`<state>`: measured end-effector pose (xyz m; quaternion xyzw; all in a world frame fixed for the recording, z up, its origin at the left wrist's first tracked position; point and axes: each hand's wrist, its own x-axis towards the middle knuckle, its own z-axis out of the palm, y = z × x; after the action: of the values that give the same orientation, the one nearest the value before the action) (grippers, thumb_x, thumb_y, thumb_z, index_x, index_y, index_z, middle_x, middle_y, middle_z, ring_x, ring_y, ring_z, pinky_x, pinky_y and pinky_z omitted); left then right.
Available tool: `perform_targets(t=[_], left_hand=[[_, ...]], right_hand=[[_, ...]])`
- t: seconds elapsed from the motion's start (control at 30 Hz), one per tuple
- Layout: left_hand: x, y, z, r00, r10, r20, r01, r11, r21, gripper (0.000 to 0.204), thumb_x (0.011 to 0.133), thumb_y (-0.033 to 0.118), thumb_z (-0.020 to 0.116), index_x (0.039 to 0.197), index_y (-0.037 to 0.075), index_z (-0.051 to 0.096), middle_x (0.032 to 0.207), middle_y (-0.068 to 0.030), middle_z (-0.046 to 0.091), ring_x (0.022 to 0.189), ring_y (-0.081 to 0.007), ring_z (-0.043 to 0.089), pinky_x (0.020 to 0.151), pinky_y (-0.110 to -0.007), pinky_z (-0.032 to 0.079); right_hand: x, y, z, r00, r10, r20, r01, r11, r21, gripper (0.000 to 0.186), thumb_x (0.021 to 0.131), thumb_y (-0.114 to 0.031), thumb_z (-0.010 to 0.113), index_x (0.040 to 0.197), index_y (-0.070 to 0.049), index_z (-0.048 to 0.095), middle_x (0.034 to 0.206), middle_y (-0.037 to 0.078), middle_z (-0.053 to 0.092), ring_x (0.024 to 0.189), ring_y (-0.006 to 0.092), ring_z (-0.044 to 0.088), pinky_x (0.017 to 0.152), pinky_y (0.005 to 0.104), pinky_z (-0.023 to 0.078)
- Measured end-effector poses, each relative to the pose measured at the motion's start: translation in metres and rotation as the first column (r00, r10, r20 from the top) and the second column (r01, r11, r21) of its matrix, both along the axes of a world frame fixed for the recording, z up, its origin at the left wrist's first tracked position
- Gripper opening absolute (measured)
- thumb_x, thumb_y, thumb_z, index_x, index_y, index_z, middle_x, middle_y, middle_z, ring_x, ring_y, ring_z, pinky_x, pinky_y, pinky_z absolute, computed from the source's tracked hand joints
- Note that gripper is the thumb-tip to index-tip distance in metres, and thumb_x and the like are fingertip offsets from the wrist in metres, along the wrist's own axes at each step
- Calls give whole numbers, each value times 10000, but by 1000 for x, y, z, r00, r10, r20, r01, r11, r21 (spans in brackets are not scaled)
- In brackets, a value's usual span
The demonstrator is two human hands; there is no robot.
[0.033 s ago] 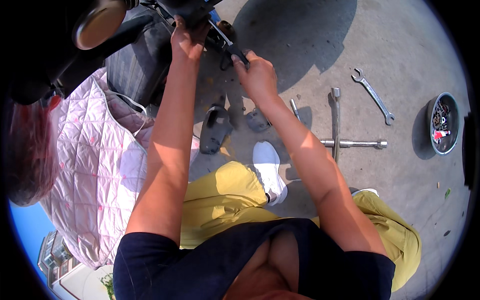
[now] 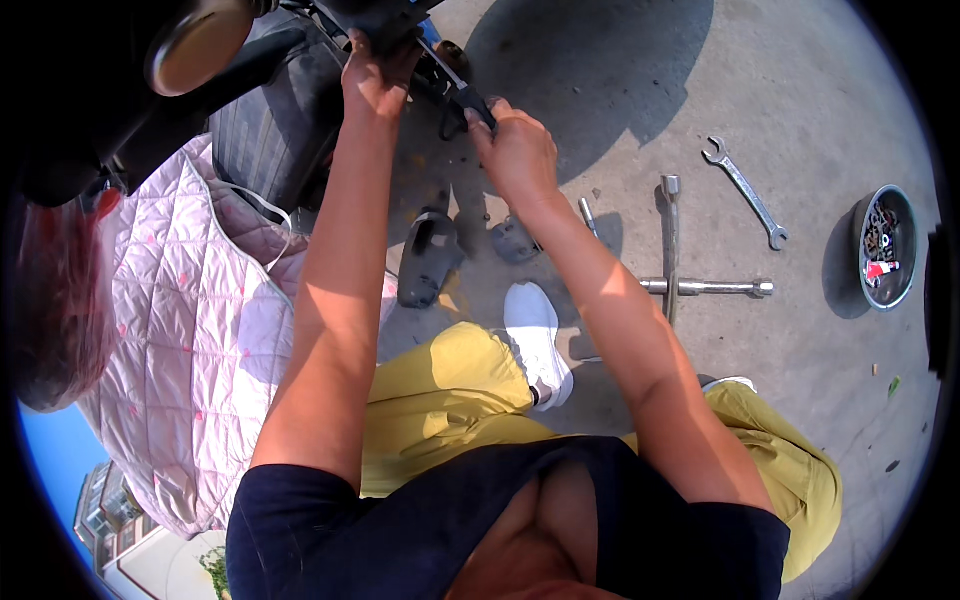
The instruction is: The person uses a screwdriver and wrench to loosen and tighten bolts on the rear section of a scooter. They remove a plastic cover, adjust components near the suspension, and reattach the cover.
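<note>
My left hand (image 2: 378, 78) is closed on a black part (image 2: 375, 22) of a scooter-like vehicle at the top of the view, its fingertips partly hidden. My right hand (image 2: 515, 150) grips the dark handle of a screwdriver-like tool (image 2: 450, 70), whose metal shaft points up and left to that part, beside my left hand. Where the tip meets the part cannot be made out. Below the hands, two loose dark plastic pieces (image 2: 425, 270) (image 2: 510, 238) lie on the concrete, near a small metal bar (image 2: 590, 215).
An open-ended wrench (image 2: 748, 195) and a cross wrench (image 2: 672, 240) lie at right, beside a metal bowl (image 2: 905, 250) of small hardware. A pink quilted cover (image 2: 165, 330) hangs at left by a black seat-like shape (image 2: 270, 130). My white shoe (image 2: 532, 340) is below the hands.
</note>
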<state>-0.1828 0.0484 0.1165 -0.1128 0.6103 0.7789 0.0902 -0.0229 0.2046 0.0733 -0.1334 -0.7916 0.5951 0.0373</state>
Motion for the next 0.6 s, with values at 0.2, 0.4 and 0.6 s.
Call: perform_targets(t=[0.2, 0.4, 0.6], left_hand=[[-5, -4, 0, 999, -21, 44, 23, 998, -54, 554, 972, 460, 359, 1329, 39, 404, 1313, -213, 488, 1202, -418, 478, 1036, -553, 382], [5, 15, 9, 989, 137, 54, -132, 987, -90, 514, 964, 409, 431, 1293, 15, 422, 1262, -202, 523, 1131, -405, 534, 948, -535, 469], [5, 16, 10, 985, 166, 46, -164, 986, -38, 501, 963, 393, 447, 1276, 2, 433, 1225, -203, 547, 1104, -396, 555, 911, -527, 503]], right_hand=[[-2, 9, 2, 999, 41, -16, -37, 985, 168, 319, 869, -317, 598, 1048, -54, 626, 800, 136, 649, 738, 342, 644, 641, 434, 511], [-3, 17, 14, 993, 117, 0, -112, 953, 281, 297, 870, -306, 598, 1031, -57, 618, 819, 143, 650, 719, 331, 652, 610, 414, 525], [-3, 15, 13, 993, 92, -70, -79, 981, 176, 240, 850, -270, 624, 925, -43, 611, 755, 154, 636, 678, 337, 647, 599, 415, 517]])
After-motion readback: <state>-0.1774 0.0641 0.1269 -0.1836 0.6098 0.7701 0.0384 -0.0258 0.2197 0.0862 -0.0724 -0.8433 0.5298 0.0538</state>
